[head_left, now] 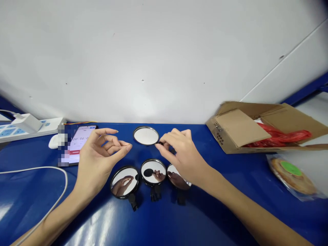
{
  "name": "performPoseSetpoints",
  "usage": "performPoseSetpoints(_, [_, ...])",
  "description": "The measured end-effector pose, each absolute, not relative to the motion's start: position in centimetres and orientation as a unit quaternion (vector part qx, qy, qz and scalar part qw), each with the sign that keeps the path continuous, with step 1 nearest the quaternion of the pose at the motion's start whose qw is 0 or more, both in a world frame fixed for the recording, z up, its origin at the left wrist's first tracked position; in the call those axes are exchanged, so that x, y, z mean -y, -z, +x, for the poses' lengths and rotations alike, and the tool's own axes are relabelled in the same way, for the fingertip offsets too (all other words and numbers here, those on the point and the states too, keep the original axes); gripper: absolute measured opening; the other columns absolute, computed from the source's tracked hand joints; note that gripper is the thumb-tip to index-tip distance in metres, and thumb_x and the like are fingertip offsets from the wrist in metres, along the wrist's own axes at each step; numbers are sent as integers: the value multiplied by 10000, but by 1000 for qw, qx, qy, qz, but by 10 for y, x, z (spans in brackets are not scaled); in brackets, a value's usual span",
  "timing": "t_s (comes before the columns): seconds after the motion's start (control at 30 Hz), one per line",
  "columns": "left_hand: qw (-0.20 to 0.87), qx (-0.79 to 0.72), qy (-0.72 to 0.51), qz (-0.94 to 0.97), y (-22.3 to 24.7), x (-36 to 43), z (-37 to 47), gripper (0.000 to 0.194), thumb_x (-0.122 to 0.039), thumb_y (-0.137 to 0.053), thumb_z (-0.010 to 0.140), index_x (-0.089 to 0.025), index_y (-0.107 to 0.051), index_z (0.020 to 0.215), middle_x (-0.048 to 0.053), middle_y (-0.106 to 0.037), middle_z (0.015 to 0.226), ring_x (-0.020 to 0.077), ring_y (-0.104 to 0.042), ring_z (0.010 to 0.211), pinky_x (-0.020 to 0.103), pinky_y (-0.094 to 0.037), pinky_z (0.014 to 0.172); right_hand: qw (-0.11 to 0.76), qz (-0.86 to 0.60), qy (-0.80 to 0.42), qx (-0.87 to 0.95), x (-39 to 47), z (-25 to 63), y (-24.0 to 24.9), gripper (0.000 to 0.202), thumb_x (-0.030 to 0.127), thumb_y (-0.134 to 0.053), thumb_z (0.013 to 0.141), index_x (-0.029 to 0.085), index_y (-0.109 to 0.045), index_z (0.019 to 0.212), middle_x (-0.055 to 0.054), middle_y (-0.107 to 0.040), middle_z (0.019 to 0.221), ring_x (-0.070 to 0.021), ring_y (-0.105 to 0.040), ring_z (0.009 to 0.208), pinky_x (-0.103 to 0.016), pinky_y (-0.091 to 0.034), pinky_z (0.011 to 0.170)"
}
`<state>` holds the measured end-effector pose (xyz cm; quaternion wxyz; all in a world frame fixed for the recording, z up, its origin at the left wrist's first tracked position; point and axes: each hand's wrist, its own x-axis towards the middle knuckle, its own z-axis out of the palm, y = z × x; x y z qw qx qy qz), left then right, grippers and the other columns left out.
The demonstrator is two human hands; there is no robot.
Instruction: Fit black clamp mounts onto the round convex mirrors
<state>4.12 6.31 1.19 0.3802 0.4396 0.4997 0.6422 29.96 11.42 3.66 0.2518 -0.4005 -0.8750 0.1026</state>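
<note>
My right hand (179, 147) is closed at the edge of a small round mirror (146, 135) with a black rim. Its fingertips pinch the dark mount, which the fingers partly hide. To the left of that mirror is my left hand (102, 153), thumb and forefinger pressed together at the tips. Anything between them is too small to make out. Nearer to me, three more round mirrors lie in a row: a left one (124, 182), a middle one (153, 172) and a right one (176, 177) partly covered by my right hand. Black clamps (155, 193) stick out from them towards me.
A phone (77, 150) showing a timer, a white case (56, 140) and a power strip (51, 125) are at the left. A white cable (65, 184) crosses my left forearm. At the right are an open cardboard box (235, 133) with red plastic inside and a wrapped round item (292, 176).
</note>
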Motion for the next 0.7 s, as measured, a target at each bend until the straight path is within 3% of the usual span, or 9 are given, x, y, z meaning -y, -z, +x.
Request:
performPoseSetpoints(0.17, [468, -495, -584, 442, -22, -53, 45, 404, -542, -911, 1001, -233, -824, 1246, 51, -808, 1002, 189, -767, 860, 271, -678, 793, 312, -325, 4, 893, -83, 302, -34, 340, 294, -542, 1253, 181, -680, 964, -3, -652, 858, -198, -540, 849, -397, -299, 860])
performPoseSetpoints(0.23, [545, -485, -537, 424, -26, -46, 48, 487, -601, -905, 979, -248, -825, 1304, 65, -817, 991, 200, -743, 723, 283, -653, 603, 305, -298, 62, 902, -79, 300, -32, 364, 280, -518, 1260, 176, -696, 961, -13, -645, 849, -206, -533, 862, -403, -284, 844])
performPoseSetpoints(0.33, [595, -512, -464, 411, -28, -39, 52, 608, -514, -1031, 857, -291, -789, 1368, 26, -804, 844, 181, -687, 531, 237, -542, 412, 290, -283, 66, 912, -83, 303, -28, 356, 329, -528, 1264, 176, -728, 1012, -15, -657, 853, -216, -545, 879, -410, -281, 840])
performPoseSetpoints(0.47, [577, -524, -489, 392, -26, -40, 53, 520, -493, -1036, 869, -283, -767, 1261, 38, -841, 872, 217, -783, 572, 247, -610, 449, 284, -355, -110, 884, -102, 326, -27, 232, 437, -710, 1190, 212, -755, 1220, 4, -735, 945, -218, -628, 932, -414, -349, 917])
performPoseSetpoints(0.57, [581, -519, -518, 353, -27, -45, 53, 520, -485, -1042, 872, -278, -721, 1225, 61, -883, 991, 251, -833, 605, 357, -721, 542, 256, -459, -204, 826, -119, 347, -25, 129, 336, -728, 1161, 256, -781, 1075, 16, -742, 920, -206, -658, 884, -411, -409, 905])
performPoseSetpoints(0.63, [571, -530, -528, 339, -28, -47, 53, 542, -492, -1048, 863, -264, -707, 1218, 81, -897, 1048, 244, -828, 577, 424, -761, 597, 212, -499, -260, 799, -128, 356, -22, 141, 406, -761, 1127, 278, -793, 1079, 8, -741, 941, -209, -669, 867, -388, -453, 828])
performPoseSetpoints(0.7, [563, -544, -525, 335, -27, -47, 52, 566, -510, -1050, 856, -256, -701, 1221, 96, -902, 1048, 254, -837, 585, 416, -759, 589, 169, -515, -269, 796, -133, 359, -16, 184, 464, -806, 1088, 282, -790, 1103, -4, -742, 973, -215, -672, 874, -373, -471, 780])
